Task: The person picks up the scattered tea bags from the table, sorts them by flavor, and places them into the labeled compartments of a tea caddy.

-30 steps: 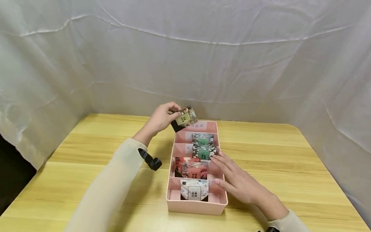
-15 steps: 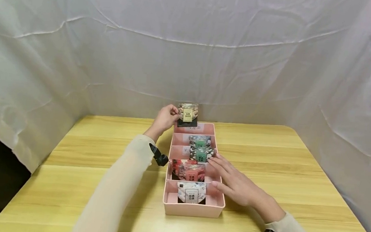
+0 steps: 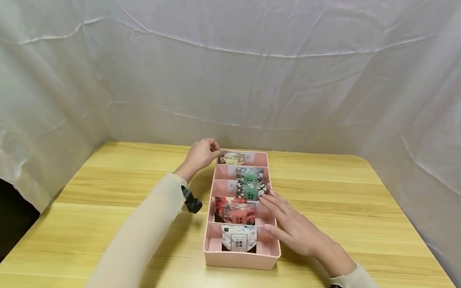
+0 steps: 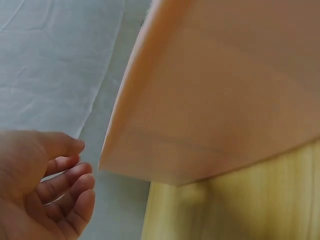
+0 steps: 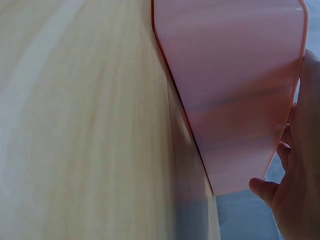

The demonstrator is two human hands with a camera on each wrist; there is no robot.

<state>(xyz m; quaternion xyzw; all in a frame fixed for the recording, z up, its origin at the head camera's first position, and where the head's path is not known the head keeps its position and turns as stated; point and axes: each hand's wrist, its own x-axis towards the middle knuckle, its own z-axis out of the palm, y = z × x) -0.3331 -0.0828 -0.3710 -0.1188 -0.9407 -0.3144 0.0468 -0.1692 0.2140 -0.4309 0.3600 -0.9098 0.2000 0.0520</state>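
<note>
A long pink divided box (image 3: 241, 261) stands on the table, with tea packets in its compartments. In the rearmost one sits a brown and gold tea packet (image 3: 232, 158). Right beside that packet, at the box's far left corner, is my left hand (image 3: 201, 155); the left wrist view shows its fingers loosely curled with nothing in them. My right hand (image 3: 297, 228) rests along the right rim, fingers extended toward a green and black tea packet (image 3: 251, 191). From the right wrist, the thumb (image 5: 264, 190) shows near the box's pink side wall (image 5: 235, 100).
Red tea packets (image 3: 238, 213) and a white tea packet (image 3: 239, 239) occupy the nearer compartments. Another green tea packet (image 3: 249, 174) lies in the second compartment from the back. A pale curtain (image 3: 236, 80) encloses the wooden table (image 3: 353, 200) behind and at the sides.
The brown and gold tea packet has gone from above the box down into the rear compartment, and my left hand has let go of it. My right hand stays at the rim.
</note>
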